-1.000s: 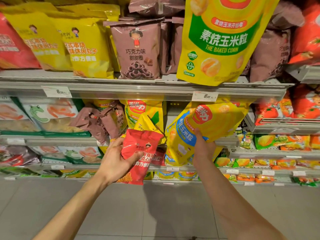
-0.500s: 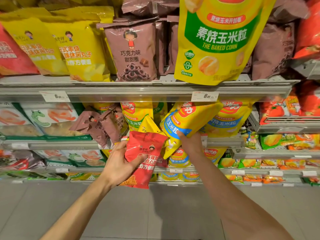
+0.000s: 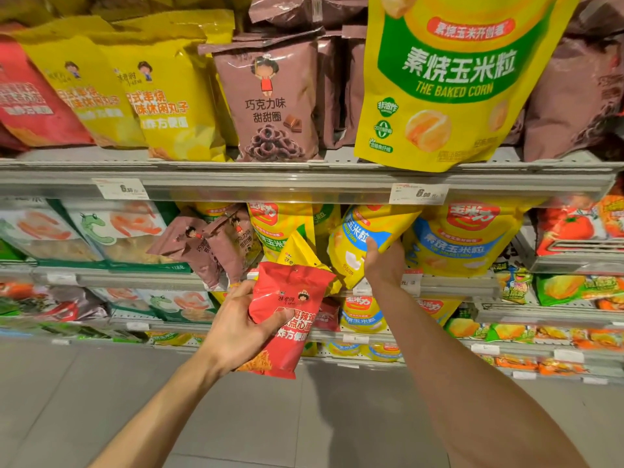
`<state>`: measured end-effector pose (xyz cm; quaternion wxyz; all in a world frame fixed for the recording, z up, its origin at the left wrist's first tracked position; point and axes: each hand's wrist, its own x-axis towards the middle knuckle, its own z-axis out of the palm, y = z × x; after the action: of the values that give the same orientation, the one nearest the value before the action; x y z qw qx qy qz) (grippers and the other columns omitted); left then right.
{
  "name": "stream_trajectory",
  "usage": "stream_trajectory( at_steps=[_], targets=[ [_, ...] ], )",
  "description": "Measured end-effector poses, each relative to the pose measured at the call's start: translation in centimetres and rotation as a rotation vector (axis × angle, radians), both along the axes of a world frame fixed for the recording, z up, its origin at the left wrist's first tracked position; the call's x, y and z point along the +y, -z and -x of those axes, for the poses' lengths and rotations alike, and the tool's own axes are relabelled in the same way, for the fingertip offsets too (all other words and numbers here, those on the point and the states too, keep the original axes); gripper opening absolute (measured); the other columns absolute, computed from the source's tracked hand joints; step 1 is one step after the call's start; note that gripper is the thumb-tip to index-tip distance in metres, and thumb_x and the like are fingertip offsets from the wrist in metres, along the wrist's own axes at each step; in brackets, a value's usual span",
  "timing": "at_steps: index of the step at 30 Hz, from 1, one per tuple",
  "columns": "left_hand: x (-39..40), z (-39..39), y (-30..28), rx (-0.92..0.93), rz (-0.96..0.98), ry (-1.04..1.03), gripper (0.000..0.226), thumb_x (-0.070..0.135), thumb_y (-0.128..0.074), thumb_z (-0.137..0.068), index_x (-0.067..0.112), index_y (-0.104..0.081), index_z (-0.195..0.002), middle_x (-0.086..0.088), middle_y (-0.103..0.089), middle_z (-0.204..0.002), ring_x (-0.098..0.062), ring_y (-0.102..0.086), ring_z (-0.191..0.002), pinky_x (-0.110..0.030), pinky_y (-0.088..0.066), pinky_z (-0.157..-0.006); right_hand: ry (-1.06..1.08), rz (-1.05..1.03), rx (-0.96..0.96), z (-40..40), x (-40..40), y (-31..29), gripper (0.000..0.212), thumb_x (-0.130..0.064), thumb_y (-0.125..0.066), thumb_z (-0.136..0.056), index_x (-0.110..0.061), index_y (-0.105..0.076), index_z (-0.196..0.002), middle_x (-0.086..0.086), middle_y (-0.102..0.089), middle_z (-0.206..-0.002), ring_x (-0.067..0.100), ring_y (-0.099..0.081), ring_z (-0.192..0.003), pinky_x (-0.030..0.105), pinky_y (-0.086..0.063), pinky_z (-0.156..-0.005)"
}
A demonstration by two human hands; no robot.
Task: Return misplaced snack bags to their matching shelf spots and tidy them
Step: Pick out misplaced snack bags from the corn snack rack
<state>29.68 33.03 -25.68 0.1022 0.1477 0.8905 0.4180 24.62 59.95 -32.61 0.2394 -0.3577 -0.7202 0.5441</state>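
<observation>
My left hand grips a red snack bag in front of the second shelf, low in the middle. My right hand holds a yellow and blue baked corn bag tilted against the second shelf, its top under the shelf rail above. A matching yellow and blue corn bag stands just to its right. A small yellow bag leans behind the red one. Two brown chocolate ring bags lie slanted on the same shelf to the left.
The top shelf carries red, yellow and brown bags and a large yellow baked corn bag hanging over its edge. Green-trimmed shrimp cracker bags fill the left. Tomato bags stand at right. Grey floor tiles lie below.
My right hand has lifted the yellow and blue corn bag up and left into the second shelf, beside its matching bag. The left hand keeps the red bag almost where it was.
</observation>
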Motion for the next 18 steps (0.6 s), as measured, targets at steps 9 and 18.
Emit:
stream_trajectory(
  at_steps=[9, 18],
  targets=[
    [1.7, 0.6, 0.3, -0.025, -0.018, -0.009, 0.024, 0.048, -0.078, -0.084, 0.041, -0.065, -0.102, 0.016, -0.065, -0.114, -0.008, -0.061, -0.112, -0.04, -0.051, -0.101, -0.075, -0.177, -0.122, 2.6, 2.6, 0.9, 0.059, -0.037, -0.065, -0.095, 0.001, -0.05, -0.136, 0.019, -0.065, -0.13, 0.04, -0.062, -0.115, 0.044, -0.05, -0.097],
    [2.5, 1.2, 1.2, -0.044, -0.049, 0.007, 0.031, 0.061, -0.075, -0.077, 0.05, -0.063, -0.104, 0.018, -0.07, -0.112, -0.006, -0.065, -0.109, -0.043, -0.054, -0.097, -0.173, -0.056, -0.167, 4.4, 5.7, -0.1, 0.04, -0.021, -0.07, -0.096, -0.01, -0.042, -0.069, 0.002, -0.042, -0.064, 0.016, -0.041, -0.057, 0.023, -0.034, -0.047]
  ],
)
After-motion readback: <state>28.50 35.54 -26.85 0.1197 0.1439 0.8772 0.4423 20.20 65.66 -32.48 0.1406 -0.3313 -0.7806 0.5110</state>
